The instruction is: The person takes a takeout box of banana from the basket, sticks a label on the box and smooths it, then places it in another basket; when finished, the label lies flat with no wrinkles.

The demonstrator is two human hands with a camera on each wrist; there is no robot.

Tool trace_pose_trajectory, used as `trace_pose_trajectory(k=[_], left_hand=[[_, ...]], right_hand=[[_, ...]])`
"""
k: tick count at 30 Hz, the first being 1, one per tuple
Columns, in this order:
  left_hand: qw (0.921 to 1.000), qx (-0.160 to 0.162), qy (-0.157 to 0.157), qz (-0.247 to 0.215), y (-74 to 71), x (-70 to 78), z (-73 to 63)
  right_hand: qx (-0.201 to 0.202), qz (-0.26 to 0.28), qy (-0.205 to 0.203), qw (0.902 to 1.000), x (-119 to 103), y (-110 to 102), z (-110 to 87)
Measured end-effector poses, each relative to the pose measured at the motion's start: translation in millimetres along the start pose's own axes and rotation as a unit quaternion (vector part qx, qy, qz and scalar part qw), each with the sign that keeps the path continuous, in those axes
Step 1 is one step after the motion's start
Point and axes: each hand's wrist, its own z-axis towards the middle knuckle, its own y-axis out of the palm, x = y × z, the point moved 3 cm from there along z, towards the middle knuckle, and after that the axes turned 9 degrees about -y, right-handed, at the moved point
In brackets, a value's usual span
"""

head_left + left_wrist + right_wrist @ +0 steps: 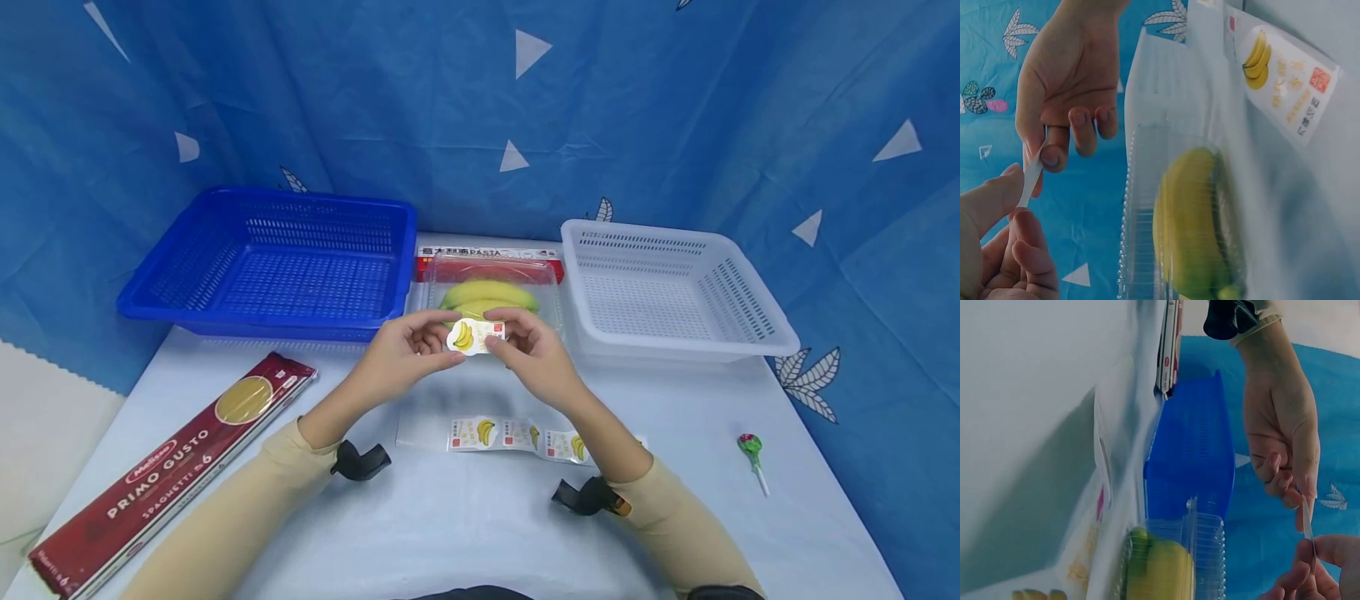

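Observation:
In the head view, a small white label (476, 336) printed with bananas is stretched between both hands. My left hand (390, 358) pinches its left end between thumb and forefinger. At the other end my right hand (546, 367) pinches it, thumb on the printed face. Both wrist views show the label (1032, 178) nearly edge-on. Behind the hands are bananas (491, 293) in a clear plastic box (553, 292). Below the hands lies a strip of similar banana labels (517, 435), partly covered by the right forearm.
A blue basket (277, 321) stands at the back left and a white basket (675, 337) at the back right. A red spaghetti pack (172, 475) lies at left; another pasta pack (487, 252) is behind the box. A green lollipop (752, 454) lies at right.

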Motion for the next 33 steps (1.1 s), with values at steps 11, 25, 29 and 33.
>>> trace_pose_trajectory(k=[11,25,29,33], left_hand=[[0.9998,0.019,0.011,0.001,-3.8,8.0,22.1],[0.9994,0.010,0.006,0.031,-5.0,10.2,41.9],[0.9991,0.016,0.004,0.039,-3.7,12.3,45.7],[0.9985,0.029,0.011,0.045,-2.7,15.3,50.0]], right_hand=[[0.031,0.009,0.033,0.9990,2,-14,17.9],[0.027,-0.021,0.049,0.9982,5,-28,33.9],[0.027,-0.020,0.042,0.9985,5,-31,35.8],[0.026,-0.026,0.031,0.9988,6,-34,39.4]])
